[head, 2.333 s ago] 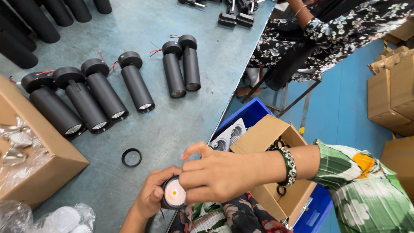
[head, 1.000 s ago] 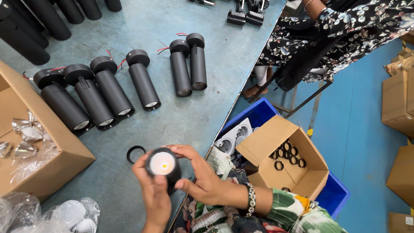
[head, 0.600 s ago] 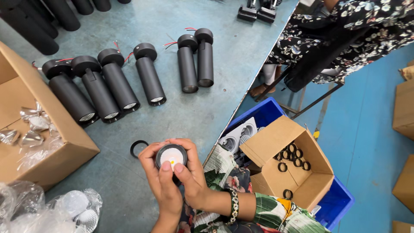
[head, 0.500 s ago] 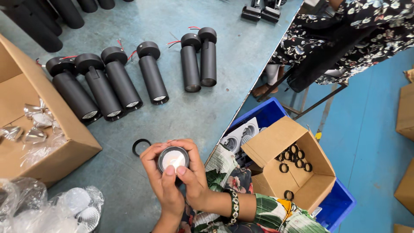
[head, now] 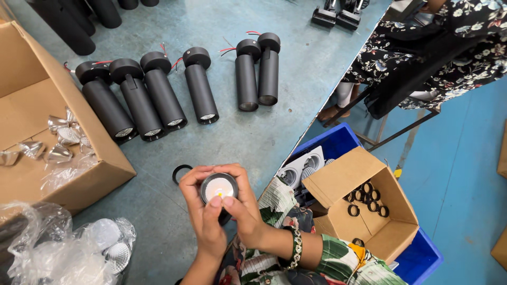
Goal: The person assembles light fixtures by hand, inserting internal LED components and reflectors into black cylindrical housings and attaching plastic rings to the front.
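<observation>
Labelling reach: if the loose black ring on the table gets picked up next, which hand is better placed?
Left, probably. The left hand is right beside the ring; the right hand sits on the far side of the lamp. Both currently grip the lamp.

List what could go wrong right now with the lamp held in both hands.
Both thumbs press the pale disc in the black cylindrical lamp, gripped by the left hand and right hand; it may smudge or seat crooked. The loose black ring beside them could be knocked along the grey table.
</observation>
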